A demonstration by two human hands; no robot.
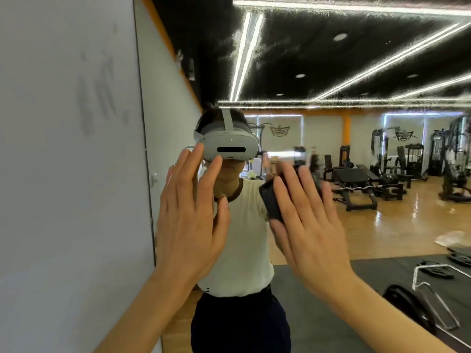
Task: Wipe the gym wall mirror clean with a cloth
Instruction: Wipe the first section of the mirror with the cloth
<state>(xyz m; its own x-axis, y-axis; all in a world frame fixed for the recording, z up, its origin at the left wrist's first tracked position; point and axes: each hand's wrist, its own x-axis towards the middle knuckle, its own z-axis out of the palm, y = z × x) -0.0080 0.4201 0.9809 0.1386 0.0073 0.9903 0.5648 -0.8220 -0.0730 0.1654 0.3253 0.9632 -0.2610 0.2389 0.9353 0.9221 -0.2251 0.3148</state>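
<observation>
Dark cloth (271,200) mostly hidden under flat-fingered right hand (308,225) on mirror (356,174) — left hand (191,215) open-gripped too.

Left hand (190,220): we hold it raised, fingers straight and spread.
Right hand (309,233): raised beside it, fingers straight, back toward us.

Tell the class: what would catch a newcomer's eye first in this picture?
Two raised hands, the left hand and right hand, fingers spread before the wall mirror. A dark flat object sits behind the right fingers. Smeary finger marks streak the grey panel on the left.
</observation>
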